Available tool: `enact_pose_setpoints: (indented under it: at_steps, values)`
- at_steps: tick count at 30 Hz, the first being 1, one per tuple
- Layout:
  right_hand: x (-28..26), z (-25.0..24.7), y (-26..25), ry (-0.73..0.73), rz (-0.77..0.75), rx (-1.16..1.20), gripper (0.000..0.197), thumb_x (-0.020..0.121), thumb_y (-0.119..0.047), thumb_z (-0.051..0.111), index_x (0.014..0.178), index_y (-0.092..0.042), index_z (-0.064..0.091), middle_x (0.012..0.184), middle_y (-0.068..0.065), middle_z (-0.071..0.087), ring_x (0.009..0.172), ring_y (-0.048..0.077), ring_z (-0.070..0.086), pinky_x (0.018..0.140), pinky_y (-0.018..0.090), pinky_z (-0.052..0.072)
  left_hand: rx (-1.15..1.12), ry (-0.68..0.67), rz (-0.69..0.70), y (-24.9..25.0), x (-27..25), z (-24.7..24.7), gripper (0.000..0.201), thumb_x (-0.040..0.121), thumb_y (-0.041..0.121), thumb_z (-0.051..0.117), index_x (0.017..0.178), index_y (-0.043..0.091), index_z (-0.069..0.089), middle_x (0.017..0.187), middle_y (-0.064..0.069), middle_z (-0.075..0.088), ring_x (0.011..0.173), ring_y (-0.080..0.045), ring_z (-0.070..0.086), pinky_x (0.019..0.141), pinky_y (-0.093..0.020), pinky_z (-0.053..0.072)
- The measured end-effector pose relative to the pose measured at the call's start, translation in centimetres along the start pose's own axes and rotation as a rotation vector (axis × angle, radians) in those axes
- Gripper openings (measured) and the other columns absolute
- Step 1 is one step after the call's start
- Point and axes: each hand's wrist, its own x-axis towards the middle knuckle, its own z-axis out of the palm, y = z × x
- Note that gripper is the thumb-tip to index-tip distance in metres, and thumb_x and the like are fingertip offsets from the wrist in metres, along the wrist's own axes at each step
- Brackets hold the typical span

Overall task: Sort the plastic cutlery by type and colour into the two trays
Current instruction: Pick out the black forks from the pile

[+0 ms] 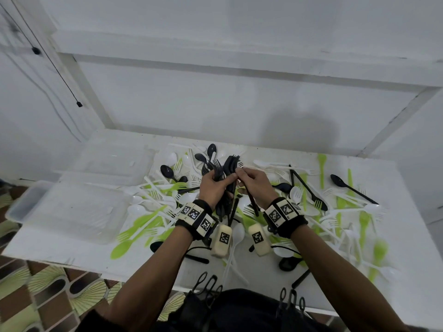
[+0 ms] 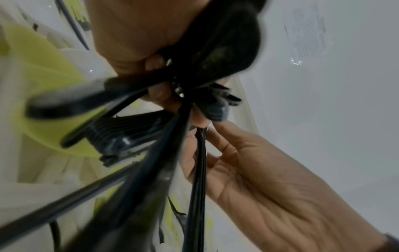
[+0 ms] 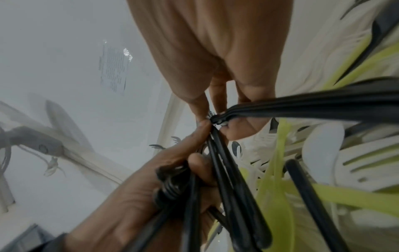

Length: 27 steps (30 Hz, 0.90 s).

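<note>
My left hand [image 1: 214, 185] grips a bundle of black forks [image 1: 227, 165] held upright above the pile, with their handles hanging below my palm. My right hand [image 1: 249, 179] pinches the head of one black piece [image 3: 302, 109] at the bundle's right side; whether it is a fork I cannot tell. The left wrist view shows that hand's fingers [image 2: 218, 136] on a black handle [image 2: 199, 170]. Mixed white, green and black cutlery [image 1: 299, 200] lies scattered over the white table [image 1: 407, 271]. Two clear trays [image 1: 79, 207] [image 1: 117, 159] stand at the left, with a few white pieces in the near one.
A clear lid or box [image 1: 26, 202] sticks out beyond the table's left edge. The wall [image 1: 239, 104] rises right behind the pile. Loose black spoons [image 1: 350, 188] lie at the right. Patterned floor [image 1: 48, 295] shows below the table's front edge.
</note>
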Motion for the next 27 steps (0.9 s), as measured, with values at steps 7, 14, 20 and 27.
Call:
enact_pose_setpoints:
  at_steps: [7,14,20,27]
  values:
    - [-0.8,-0.1,-0.8,-0.046,0.153,0.3,0.028,0.101,-0.022,0.063,0.115,0.002,0.07,0.1,0.016,0.07,0.09,0.022,0.068,0.069,0.032,0.061,0.264,-0.072,0.086,0.0,0.4,-0.5,0.023,0.089,0.027,0.078,0.095,0.006,0.071,0.074,-0.013,0.076,0.052,-0.032,0.068,0.053,-0.034,0.055]
    - [-1.0,0.0,-0.8,0.086,0.132,0.436,0.033,0.091,-0.012,0.075,0.122,-0.004,0.065,0.108,0.023,0.074,0.092,0.031,0.073,0.072,0.046,0.063,0.331,-0.097,0.103,-0.3,0.1,-0.3,0.015,0.089,0.022,0.077,0.095,0.01,0.071,0.071,-0.014,0.075,0.053,-0.03,0.07,0.057,-0.031,0.055]
    - [-0.9,0.4,-1.3,0.15,0.109,0.392,0.027,0.085,-0.009,0.081,0.104,-0.002,0.063,0.092,0.02,0.074,0.081,0.031,0.069,0.084,0.054,0.059,0.269,-0.078,0.115,0.1,0.3,-0.1,0.016,0.091,0.022,0.075,0.099,0.01,0.072,0.074,-0.014,0.076,0.052,-0.031,0.069,0.054,-0.031,0.054]
    - [-0.5,0.0,-1.0,0.074,0.135,0.28,0.025,0.093,-0.023,0.075,0.109,-0.005,0.071,0.104,0.017,0.075,0.09,0.026,0.07,0.09,0.05,0.058,0.278,-0.082,0.145,0.1,0.1,0.3,0.025,0.084,0.02,0.081,0.105,0.015,0.069,0.074,-0.002,0.074,0.054,-0.024,0.069,0.053,-0.028,0.052]
